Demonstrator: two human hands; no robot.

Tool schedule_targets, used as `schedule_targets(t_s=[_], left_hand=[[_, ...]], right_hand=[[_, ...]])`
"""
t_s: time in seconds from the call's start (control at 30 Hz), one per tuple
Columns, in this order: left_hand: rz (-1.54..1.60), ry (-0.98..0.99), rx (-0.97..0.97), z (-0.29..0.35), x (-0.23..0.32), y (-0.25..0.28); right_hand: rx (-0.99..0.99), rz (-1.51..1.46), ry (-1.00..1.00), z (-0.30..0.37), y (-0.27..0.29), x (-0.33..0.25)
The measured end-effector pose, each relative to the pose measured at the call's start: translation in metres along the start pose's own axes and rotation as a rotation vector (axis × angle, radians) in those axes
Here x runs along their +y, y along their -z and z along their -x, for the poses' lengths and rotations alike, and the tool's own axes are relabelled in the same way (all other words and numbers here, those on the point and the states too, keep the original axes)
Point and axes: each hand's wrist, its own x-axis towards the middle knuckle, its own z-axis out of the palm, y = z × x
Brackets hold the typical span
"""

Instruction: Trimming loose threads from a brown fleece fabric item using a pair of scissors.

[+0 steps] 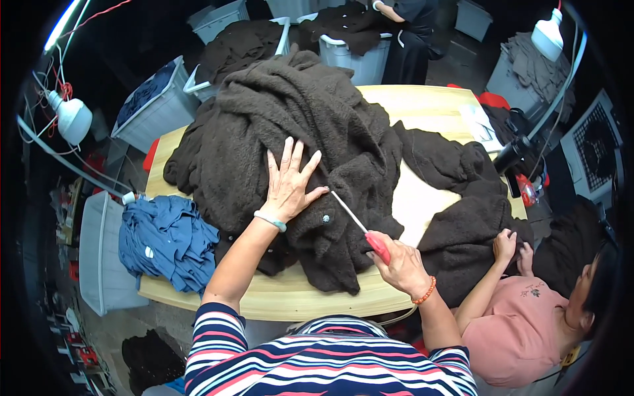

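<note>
A big heap of dark brown fleecy cloth (pixel 244 112) lies over the table in front of me. My left hand (pixel 289 181) rests flat on it, fingers spread, holding nothing. In my right hand (pixel 404 265) is a red-handled tool (pixel 378 247) with a long thin metal shaft; its exact kind is not clear. The shaft slants up and left over the cloth, its tip close to my left thumb. Just below the tip, a small pale round piece (pixel 325 218) sits on the cloth.
Blue garments (pixel 168 241) are piled on the left of the wooden table (pixel 317 305). At right, a co-worker in pink (pixel 518 323) handles more dark cloth (pixel 462 231). Bins of clothes (pixel 356 63) and another person (pixel 413 46) are beyond. Lamps (pixel 72 119) hang at both sides.
</note>
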Motion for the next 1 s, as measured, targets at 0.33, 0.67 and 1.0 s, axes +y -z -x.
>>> schedule_targets(t_s=[0.33, 0.67, 1.0], left_hand=[[-0.094, 0.01, -0.259, -0.042, -0.031, -0.019], [-0.146, 0.175, 0.031, -0.071, -0.07, -0.026], [-0.067, -0.069, -0.19, -0.011, -0.031, -0.038]], right_hand=[[0.048, 0.014, 0.001, -0.059, 0.013, -0.027], [0.005, 0.033, 0.034, -0.092, 0.004, -0.028], [-0.04, 0.044, -0.04, -0.041, 0.0, -0.021]])
